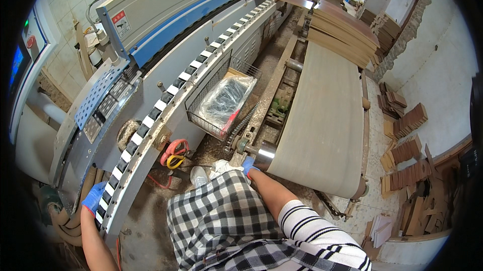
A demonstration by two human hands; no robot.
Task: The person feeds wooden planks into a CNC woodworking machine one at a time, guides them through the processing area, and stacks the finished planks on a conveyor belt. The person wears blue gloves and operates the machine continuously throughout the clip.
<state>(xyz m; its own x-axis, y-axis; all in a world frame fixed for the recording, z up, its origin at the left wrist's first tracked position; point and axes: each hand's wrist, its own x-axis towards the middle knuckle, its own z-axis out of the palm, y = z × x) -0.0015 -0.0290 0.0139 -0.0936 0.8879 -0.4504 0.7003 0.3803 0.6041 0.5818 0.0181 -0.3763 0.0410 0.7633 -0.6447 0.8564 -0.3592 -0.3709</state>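
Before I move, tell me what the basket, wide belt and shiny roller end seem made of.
Basket: probably dark metal wire, judging by its thin open mesh. Wide belt: perhaps rubber or coated fabric, dull greyish beige, curving smoothly at its near end. Shiny roller end: likely steel, polished, given its bright highlights.

warn. lbl (120, 18), red top + blk pictogram (122, 26) | on mach. beam (166, 7) | txt too small | blue screen (18, 65): txt unreadable

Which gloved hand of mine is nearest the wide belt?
Your right hand, by the shiny roller at the near end of the wide belt; your left hand is at the roller rail.
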